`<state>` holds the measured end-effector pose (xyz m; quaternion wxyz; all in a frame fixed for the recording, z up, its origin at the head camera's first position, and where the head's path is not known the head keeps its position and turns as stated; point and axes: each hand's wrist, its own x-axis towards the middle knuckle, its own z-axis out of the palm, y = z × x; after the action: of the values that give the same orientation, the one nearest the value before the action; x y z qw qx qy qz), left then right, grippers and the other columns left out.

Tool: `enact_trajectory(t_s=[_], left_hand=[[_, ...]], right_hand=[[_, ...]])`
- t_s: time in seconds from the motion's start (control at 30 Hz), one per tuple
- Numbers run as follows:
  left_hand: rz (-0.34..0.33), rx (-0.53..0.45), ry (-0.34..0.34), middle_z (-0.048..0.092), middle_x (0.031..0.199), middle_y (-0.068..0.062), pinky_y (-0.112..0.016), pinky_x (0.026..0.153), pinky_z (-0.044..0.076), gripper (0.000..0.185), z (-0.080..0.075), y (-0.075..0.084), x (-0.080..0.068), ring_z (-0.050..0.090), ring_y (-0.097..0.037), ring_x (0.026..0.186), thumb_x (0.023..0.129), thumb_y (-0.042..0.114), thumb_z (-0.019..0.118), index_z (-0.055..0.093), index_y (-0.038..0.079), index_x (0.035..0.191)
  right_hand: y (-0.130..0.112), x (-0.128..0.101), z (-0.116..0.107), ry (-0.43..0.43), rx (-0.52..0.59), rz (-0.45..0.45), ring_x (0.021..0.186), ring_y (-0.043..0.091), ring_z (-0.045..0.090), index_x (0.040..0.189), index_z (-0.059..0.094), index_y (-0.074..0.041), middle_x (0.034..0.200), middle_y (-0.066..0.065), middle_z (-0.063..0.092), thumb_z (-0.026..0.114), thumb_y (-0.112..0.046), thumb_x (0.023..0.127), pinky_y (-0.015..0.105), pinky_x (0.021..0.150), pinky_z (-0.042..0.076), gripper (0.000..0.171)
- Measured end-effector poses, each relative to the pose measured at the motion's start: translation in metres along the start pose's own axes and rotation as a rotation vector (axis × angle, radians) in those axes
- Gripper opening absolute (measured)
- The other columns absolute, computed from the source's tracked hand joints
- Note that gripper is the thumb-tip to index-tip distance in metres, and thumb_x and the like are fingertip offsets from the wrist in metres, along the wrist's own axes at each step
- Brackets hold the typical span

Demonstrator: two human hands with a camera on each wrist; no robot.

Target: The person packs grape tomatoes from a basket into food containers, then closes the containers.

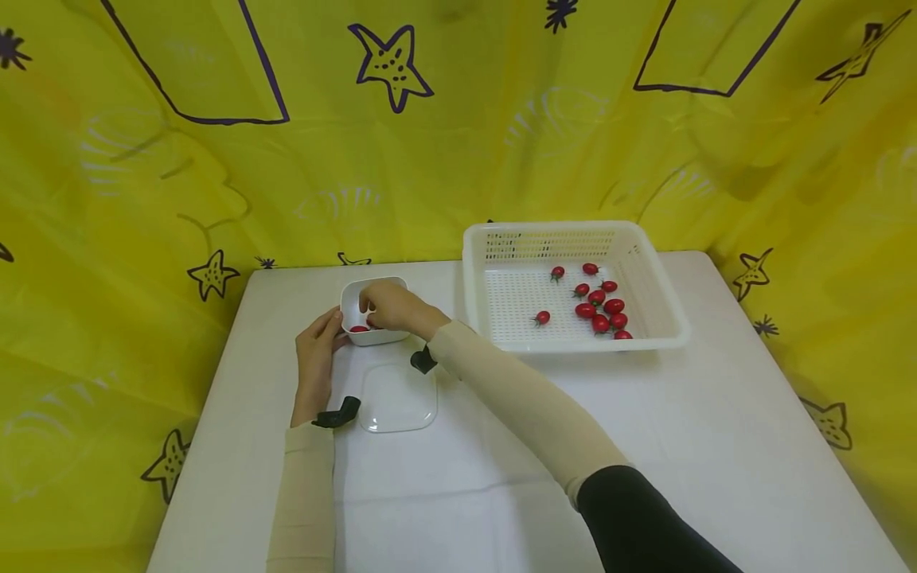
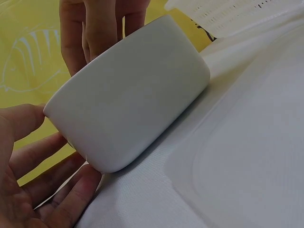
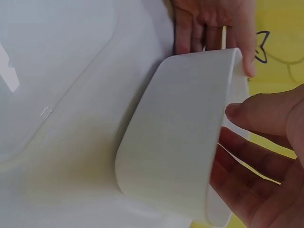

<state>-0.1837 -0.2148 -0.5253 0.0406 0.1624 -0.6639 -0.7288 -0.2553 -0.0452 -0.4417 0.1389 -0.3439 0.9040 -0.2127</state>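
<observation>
A small white square container (image 1: 380,337) stands at the left back of the table with red cherry tomatoes (image 1: 358,329) inside. My left hand (image 1: 315,350) holds its left side, thumb at the rim and fingers along the outer wall, as the left wrist view shows. From the right, my right hand (image 1: 394,306) dips into the opening. In the right wrist view its thumb (image 3: 242,113) and fingers are apart at the rim, and no tomato shows between them; the lower fingertips are hidden by the wall. A clear lid (image 1: 398,398) lies flat in front of the container.
To the right stands a white perforated basket (image 1: 573,345) holding several cherry tomatoes (image 1: 596,297), mostly toward its right side. The white-covered table (image 1: 516,446) backs onto a yellow patterned curtain (image 1: 430,175). My right forearm crosses the table between lid and basket.
</observation>
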Motion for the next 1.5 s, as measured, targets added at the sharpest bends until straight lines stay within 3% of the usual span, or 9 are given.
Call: enact_trajectory(t_s=[0.17,0.5,0.7,1.07,1.27,1.5], left_hand=[[0.008,-0.006,0.003,0.062,0.142,-0.014,-0.014,0.087,0.06,0.046,0.0,-0.001,0.0,0.071,-0.004,0.095,0.104,0.03,0.065,0.063,0.005,0.143],[-0.008,0.003,-0.005,0.059,0.149,-0.016,-0.014,0.091,0.059,0.048,0.0,0.001,0.0,0.069,-0.006,0.1,0.104,0.034,0.065,0.062,0.008,0.145],[-0.043,0.03,0.0,0.059,0.15,-0.01,-0.013,0.091,0.059,0.049,0.001,0.001,0.0,0.066,-0.007,0.107,0.104,0.036,0.064,0.062,0.012,0.146],[-0.04,0.032,0.027,0.06,0.145,-0.01,-0.011,0.089,0.058,0.048,0.002,0.001,-0.001,0.064,-0.008,0.108,0.104,0.034,0.064,0.062,0.01,0.146],[-0.046,0.027,0.045,0.063,0.138,-0.008,-0.011,0.086,0.059,0.048,0.004,0.001,0.0,0.065,-0.006,0.104,0.103,0.034,0.066,0.063,0.009,0.144],[-0.04,0.034,0.039,0.062,0.143,-0.011,-0.012,0.087,0.059,0.049,0.002,0.0,0.002,0.065,-0.006,0.105,0.103,0.034,0.066,0.062,0.009,0.145]], right_hand=[[-0.004,-0.009,-0.004,0.037,0.014,-0.009,0.108,0.023,0.069,0.119,0.073,-0.003,0.118,0.01,0.076,0.068,-0.008,0.097,0.035,0.1,0.057,0.023],[-0.008,-0.044,-0.031,0.125,0.177,-0.002,0.117,0.03,0.067,0.125,0.07,0.001,0.124,0.015,0.073,0.064,-0.008,0.101,0.039,0.105,0.056,0.027],[-0.002,-0.066,-0.043,0.216,0.261,-0.003,0.111,0.026,0.069,0.124,0.071,0.0,0.124,0.014,0.074,0.063,-0.008,0.101,0.035,0.1,0.058,0.026],[0.015,-0.098,-0.05,0.319,0.36,0.041,0.109,0.023,0.069,0.122,0.073,-0.004,0.124,0.013,0.074,0.063,-0.01,0.101,0.033,0.098,0.06,0.023],[0.022,-0.115,-0.05,0.356,0.397,0.072,0.108,0.024,0.07,0.12,0.074,-0.005,0.121,0.011,0.074,0.064,-0.01,0.101,0.034,0.098,0.06,0.022],[0.042,-0.139,-0.052,0.399,0.456,0.143,0.108,0.026,0.07,0.119,0.074,-0.006,0.119,0.012,0.074,0.066,-0.01,0.1,0.039,0.1,0.061,0.021]])
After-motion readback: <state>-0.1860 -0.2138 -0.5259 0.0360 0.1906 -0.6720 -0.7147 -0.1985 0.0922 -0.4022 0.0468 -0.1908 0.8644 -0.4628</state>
